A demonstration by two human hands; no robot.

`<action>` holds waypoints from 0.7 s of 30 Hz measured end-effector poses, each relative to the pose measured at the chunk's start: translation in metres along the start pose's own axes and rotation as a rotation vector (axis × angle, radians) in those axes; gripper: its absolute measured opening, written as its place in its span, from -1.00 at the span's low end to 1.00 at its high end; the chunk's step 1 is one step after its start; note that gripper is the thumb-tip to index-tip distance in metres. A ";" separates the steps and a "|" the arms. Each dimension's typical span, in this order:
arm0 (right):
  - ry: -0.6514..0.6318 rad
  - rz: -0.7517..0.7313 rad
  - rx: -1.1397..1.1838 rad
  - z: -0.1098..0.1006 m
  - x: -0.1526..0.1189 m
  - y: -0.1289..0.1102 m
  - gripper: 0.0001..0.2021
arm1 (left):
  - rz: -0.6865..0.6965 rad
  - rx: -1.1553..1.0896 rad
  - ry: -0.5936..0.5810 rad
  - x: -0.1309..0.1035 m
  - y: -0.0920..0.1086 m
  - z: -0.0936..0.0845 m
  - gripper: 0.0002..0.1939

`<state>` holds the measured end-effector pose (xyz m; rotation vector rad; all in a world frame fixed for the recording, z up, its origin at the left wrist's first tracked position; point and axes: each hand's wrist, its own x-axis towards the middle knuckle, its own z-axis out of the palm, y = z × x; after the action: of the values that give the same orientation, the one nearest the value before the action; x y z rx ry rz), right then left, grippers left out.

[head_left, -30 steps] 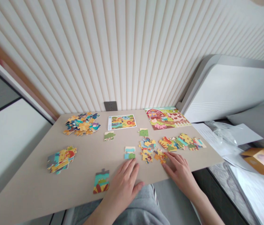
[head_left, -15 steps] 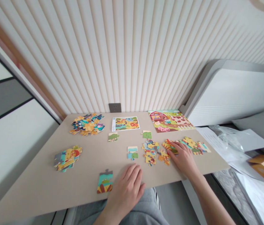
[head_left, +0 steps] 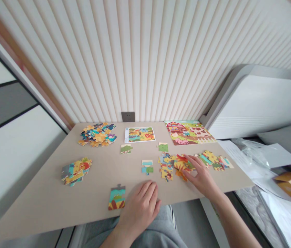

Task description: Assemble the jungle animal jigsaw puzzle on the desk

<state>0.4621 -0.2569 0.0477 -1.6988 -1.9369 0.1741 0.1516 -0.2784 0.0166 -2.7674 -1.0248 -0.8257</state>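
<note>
My right hand (head_left: 201, 175) reaches over the pieces on the table's right side. Its thumb and fingers are spread around a red-and-yellow puzzle piece (head_left: 179, 161), touching its right edge. This piece partly covers an orange puzzle piece (head_left: 180, 175). Left of it is a joined column of pieces (head_left: 166, 167); more yellow and green pieces (head_left: 210, 157) lie beyond my right hand. My left hand (head_left: 142, 206) rests flat at the front edge, fingers extended and holding nothing. Beside it lies a frog piece (head_left: 116, 197). A small joined blue-and-green pair (head_left: 147, 167) lies farther back.
A mixed heap of pieces (head_left: 97, 135) is at the back left, with a smaller stack (head_left: 76, 171) in front. A picture card (head_left: 140, 134) and a farm picture (head_left: 188, 133) lie near the ribbed wall (head_left: 145, 62). Single green pieces (head_left: 163, 147) lie mid-table.
The red-and-yellow piece has shifted left with my right hand, toward the joined column and over the orange piece. My right thumb and fingers are wider apart. My left hand stays in place.
</note>
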 end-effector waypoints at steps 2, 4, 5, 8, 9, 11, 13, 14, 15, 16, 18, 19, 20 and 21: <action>-0.070 -0.053 0.078 0.000 -0.006 -0.016 -0.41 | -0.023 -0.006 -0.010 0.000 0.001 0.001 -0.64; -0.120 -0.089 0.142 0.000 -0.011 -0.028 -0.40 | -0.035 -0.006 -0.019 -0.001 0.004 0.001 -0.65; -0.136 -0.098 0.166 0.000 -0.013 -0.033 -0.40 | -0.038 0.000 -0.018 -0.001 0.006 0.001 -0.65; -0.180 -0.104 0.209 0.002 -0.020 -0.044 -0.39 | -0.034 0.007 -0.005 -0.004 0.011 -0.002 -0.65; -0.198 -0.110 0.219 0.003 -0.023 -0.046 -0.38 | -0.033 0.000 0.004 -0.005 0.013 -0.004 -0.65; -0.243 -0.139 0.240 0.005 -0.028 -0.051 -0.37 | -0.036 -0.019 0.030 -0.008 0.014 -0.008 -0.62; -0.282 -0.169 0.251 0.006 -0.033 -0.056 -0.36 | -0.049 -0.033 0.055 -0.009 0.013 -0.011 -0.61; -0.298 -0.178 0.250 0.007 -0.034 -0.058 -0.35 | -0.058 -0.037 0.062 -0.009 0.012 -0.012 -0.62; -0.308 -0.186 0.249 0.008 -0.035 -0.060 -0.35 | -0.065 -0.039 0.066 -0.009 0.011 -0.013 -0.63; -0.318 -0.188 0.246 0.009 -0.036 -0.062 -0.34 | -0.072 -0.040 0.067 -0.008 0.010 -0.014 -0.64; -0.333 -0.192 0.246 0.010 -0.036 -0.066 -0.33 | -0.076 -0.047 0.065 -0.007 0.008 -0.015 -0.65; -0.339 -0.196 0.247 0.011 -0.037 -0.068 -0.33 | -0.078 -0.052 0.061 -0.007 0.007 -0.015 -0.65; -0.342 -0.199 0.248 0.013 -0.037 -0.070 -0.33 | -0.081 -0.058 0.054 -0.007 0.007 -0.016 -0.65; -0.345 -0.205 0.247 0.014 -0.037 -0.072 -0.34 | -0.083 -0.065 0.047 -0.007 0.007 -0.016 -0.64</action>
<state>0.3942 -0.3021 0.0556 -1.3676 -2.2147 0.6367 0.1446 -0.2918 0.0276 -2.7609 -1.1307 -0.9464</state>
